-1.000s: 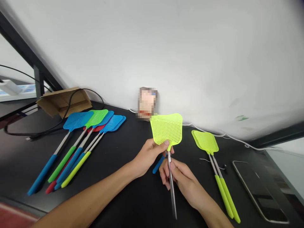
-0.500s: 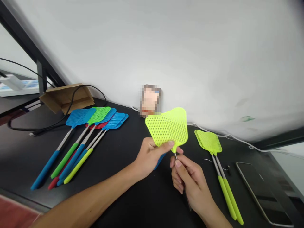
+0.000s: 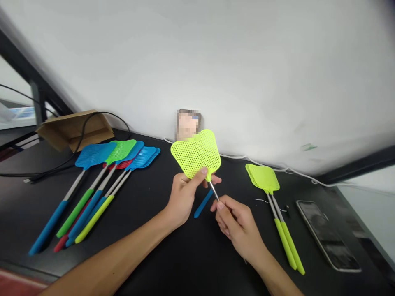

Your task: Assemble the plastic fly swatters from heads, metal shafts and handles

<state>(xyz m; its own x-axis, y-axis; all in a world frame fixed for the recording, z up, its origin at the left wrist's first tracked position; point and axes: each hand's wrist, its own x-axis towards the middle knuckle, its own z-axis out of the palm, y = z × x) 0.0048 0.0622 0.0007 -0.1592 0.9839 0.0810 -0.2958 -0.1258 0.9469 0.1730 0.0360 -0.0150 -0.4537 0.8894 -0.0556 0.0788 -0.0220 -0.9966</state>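
Between my hands is a yellow-green fly swatter [image 3: 197, 154], its perforated head raised and tilted above the table. My left hand [image 3: 183, 197] is closed on the lower edge of that head, the thumb pressed across its front near the neck. My right hand [image 3: 236, 220] pinches the thin metal shaft just below the neck; the rest of the shaft is mostly hidden behind this hand. Under the hands, a blue handle [image 3: 203, 204] lies on the table, partly covered. To the right, two yellow-green fly swatters [image 3: 264, 179] lie overlapping.
Several blue, green and red fly swatters [image 3: 120, 151] lie in a fanned pile at left, before an open cardboard box [image 3: 77, 129] and a black cable [image 3: 80, 142]. A phone [image 3: 327, 236] lies at right. A white cable [image 3: 234, 156] runs along the wall.
More of the metal shaft now shows between the swatter's head and my right hand, which has slid down it. The swatter's head and my left hand appear further left and higher.
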